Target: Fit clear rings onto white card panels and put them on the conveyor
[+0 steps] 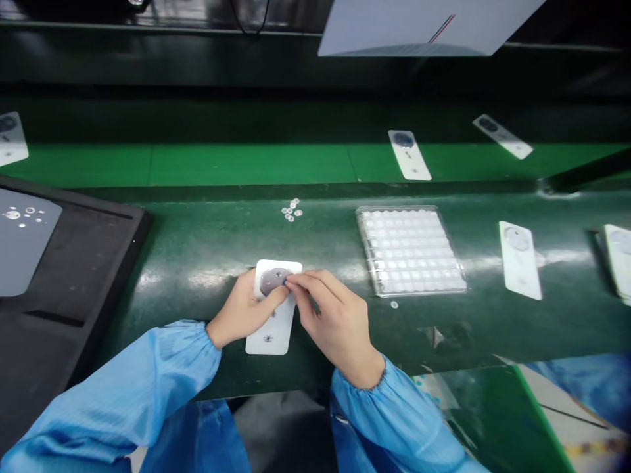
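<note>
A white phone back cover (280, 328) with a round grey camera area lies on the green bench in front of me. My left hand (249, 309) grips its left edge, the thumb lying across the face just below the circle. The fingers under the cover are hidden. My right hand (340, 322) is closed in a pinch, fingertips at the right rim of the circle, close to the left thumb tip. Whatever lies between those fingertips is too small to make out. Right of my hands is a clear plastic tray (373, 269) with rows of round white pieces.
Several small clear discs (292, 211) lie beyond my hands, and a single disc (394, 305) below the tray. Another phone cover (521, 266) rests at the right. More covers (411, 161) sit on the green strip behind. A black tray (98, 263) stands at left.
</note>
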The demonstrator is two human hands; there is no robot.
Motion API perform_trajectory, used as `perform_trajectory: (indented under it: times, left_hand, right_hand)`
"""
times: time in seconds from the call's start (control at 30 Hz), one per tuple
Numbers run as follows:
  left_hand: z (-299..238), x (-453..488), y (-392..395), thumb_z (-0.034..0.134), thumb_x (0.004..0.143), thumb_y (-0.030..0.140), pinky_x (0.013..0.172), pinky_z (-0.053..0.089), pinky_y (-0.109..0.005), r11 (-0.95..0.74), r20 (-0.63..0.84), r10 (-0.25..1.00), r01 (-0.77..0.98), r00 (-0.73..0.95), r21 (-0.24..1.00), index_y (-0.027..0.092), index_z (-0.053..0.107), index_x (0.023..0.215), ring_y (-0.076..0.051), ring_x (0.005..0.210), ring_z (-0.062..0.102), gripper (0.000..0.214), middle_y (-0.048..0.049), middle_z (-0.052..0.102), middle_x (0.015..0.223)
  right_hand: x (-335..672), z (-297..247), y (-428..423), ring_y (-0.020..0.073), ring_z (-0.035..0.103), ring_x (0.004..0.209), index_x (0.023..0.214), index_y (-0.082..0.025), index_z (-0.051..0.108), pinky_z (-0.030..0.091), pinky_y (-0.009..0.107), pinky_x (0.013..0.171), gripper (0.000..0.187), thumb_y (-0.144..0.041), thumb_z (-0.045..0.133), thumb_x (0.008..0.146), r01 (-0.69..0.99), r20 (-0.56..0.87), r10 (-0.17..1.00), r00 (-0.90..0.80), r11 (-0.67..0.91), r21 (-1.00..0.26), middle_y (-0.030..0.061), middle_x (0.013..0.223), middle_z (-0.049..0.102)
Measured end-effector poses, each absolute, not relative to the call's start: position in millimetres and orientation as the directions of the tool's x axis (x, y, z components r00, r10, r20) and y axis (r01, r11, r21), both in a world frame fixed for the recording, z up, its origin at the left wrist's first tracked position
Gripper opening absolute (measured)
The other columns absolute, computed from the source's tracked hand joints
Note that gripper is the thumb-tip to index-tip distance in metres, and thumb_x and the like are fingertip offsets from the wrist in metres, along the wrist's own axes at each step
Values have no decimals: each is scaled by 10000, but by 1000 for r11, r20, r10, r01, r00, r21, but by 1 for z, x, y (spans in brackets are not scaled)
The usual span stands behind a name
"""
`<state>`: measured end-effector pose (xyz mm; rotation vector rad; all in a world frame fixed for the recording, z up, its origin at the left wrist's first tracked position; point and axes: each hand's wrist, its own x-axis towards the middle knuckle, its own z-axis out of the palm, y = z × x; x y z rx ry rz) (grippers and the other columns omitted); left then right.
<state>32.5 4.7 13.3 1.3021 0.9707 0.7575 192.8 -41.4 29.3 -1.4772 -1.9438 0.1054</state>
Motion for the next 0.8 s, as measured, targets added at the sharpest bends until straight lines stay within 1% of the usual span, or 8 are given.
perform_trajectory:
  times: [0.1,0.17,0.27,0.4,0.5,0.63,0.73,0.8]
  left_hand:
    - [13,32,5,679,856,249,673,519,-239,139,-151,895,61,419,988,141,696,927,-165,764,660,130,-31,724,865]
    - [14,32,5,686,835,235,656,516,-238,177,-180,891,48,417,983,140,683,893,-160,732,652,112,-23,713,827]
    - [16,32,7,697,811,228,626,517,-233,252,-230,875,5,426,968,133,681,877,-167,713,673,116,-28,718,803]
    - [19,32,8,729,815,278,667,582,-286,438,-339,808,-104,482,893,124,706,1009,-232,776,759,248,-95,782,955]
    - [21,31,9,773,799,321,709,623,-344,574,-418,749,-189,515,796,131,698,1097,-305,900,786,362,-146,782,1109]
    - [22,30,10,800,779,289,703,633,-343,642,-472,718,-224,512,733,133,697,1107,-330,969,780,378,-156,776,1153]
    - [22,30,12,790,790,283,679,630,-329,657,-490,711,-227,505,719,129,705,1103,-333,978,777,359,-153,781,1138]
    - [22,31,15,792,787,286,661,629,-318,654,-498,717,-220,488,724,122,709,1091,-338,988,774,355,-156,781,1130]
  right_hand:
    - [190,26,-40,199,704,812,1059,-222,674,556,304,685,162,-154,531,1023,844,444,889,-111,320,-430,65,952,719]
    - [188,25,-40,198,678,806,1052,-219,641,547,308,683,165,-162,488,1037,817,408,909,-89,301,-491,72,949,686]
    - [188,26,-38,189,639,802,979,-221,600,541,309,699,157,-219,462,1053,681,293,956,-32,236,-694,60,923,626]
    - [202,34,-33,159,605,726,933,-214,599,528,285,655,197,-372,541,1035,319,42,998,36,28,-947,20,840,594]
    - [238,42,-43,156,541,665,916,-210,629,463,287,596,267,-472,660,958,155,-89,985,146,-112,-982,-4,726,558]
    - [309,41,-94,173,439,604,717,-248,555,384,360,538,377,-546,764,817,-28,-200,895,398,-206,-978,3,695,432]
    - [348,28,-143,202,322,544,710,-327,520,304,460,545,298,-542,679,842,-82,-275,782,560,-278,-957,1,672,309]
    - [359,18,-170,220,251,528,736,-371,501,243,489,572,239,-542,573,887,-76,-306,752,584,-324,-943,-5,664,239]
